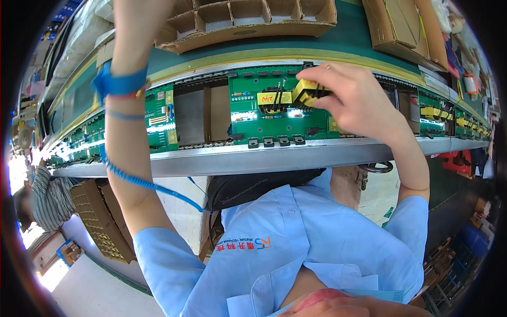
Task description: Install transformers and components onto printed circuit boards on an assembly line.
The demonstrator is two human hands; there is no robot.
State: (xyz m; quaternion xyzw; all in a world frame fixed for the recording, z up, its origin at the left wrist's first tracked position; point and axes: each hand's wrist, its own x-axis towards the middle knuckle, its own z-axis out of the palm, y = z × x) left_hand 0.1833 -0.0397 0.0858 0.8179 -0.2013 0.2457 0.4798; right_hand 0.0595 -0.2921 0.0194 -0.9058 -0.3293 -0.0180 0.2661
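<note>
Right hand [353, 98] pinching yellow transformer [306, 94] | green circuit board [272, 124] beneath | left hand [143, 11] (cropped): can't tell

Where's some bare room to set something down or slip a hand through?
Bare green bench shows between the divided carton and the brown carton at upper right. An open gap lies between the left board and the middle board, perhaps enough for a hand. That middle board is crowded: the right hand pinches a yellow component beside another.
</note>
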